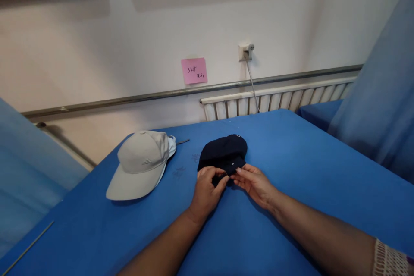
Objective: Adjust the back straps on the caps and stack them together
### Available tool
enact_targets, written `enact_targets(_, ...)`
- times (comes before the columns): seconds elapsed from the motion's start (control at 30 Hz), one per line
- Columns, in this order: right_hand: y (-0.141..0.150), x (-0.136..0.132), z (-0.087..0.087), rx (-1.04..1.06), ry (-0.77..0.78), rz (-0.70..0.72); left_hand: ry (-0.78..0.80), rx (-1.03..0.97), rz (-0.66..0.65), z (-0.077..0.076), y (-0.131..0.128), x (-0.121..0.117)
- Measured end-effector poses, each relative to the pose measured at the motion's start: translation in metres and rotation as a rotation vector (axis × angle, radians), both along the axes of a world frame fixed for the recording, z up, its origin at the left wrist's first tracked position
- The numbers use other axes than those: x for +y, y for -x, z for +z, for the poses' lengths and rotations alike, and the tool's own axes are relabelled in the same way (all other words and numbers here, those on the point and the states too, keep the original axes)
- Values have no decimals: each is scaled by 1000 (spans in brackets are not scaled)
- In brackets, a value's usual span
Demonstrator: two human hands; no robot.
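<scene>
A dark navy cap point(223, 153) lies on the blue table cover point(291, 168) in front of me. My left hand point(207, 189) and my right hand point(254, 182) meet at the cap's near edge. Both pinch the dark fabric there with fingers closed on it, the thumbs on top. A small white mark shows on the cap just above my right fingertips. To the left, apart from my hands, a light grey cap point(142, 161) rests with its brim toward the near left.
Behind the table stands a white wall with a pink sticky note point(194, 70), a socket with a plugged cable point(246, 51) and a radiator point(274, 101). Blue fabric point(384, 90) hangs at the right, and more blue cloth lies at the left edge.
</scene>
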State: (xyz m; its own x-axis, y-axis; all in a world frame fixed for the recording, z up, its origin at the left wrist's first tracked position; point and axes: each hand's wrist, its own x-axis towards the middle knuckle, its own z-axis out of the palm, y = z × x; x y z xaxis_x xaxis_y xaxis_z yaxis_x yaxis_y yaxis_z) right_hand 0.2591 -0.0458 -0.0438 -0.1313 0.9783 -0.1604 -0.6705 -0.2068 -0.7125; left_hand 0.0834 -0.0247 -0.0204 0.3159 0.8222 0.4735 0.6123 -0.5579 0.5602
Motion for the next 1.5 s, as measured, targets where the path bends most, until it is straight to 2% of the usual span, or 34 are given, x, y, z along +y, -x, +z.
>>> enact_targets(0.23,-2,0,-2,-22,-12,-2,-43,35,10,-3,-2,1)
enact_targets(0.4,2,-2,-5,-55,-77,22,-100,100,4,1,-4,-3)
enact_targets(0.57,9,-3,-9,-105,-104,24,-174,147,-56,5,-10,-8)
enact_targets(0.83,5,-2,-6,-145,-32,-7,-148,123,-69,3,-8,-7)
enact_targets(1.2,5,-1,-9,-165,-28,-24,-194,94,-83,1,-6,-6)
enact_targets(1.5,4,-3,-6,-128,-21,23,-157,70,-113,-5,-7,-3)
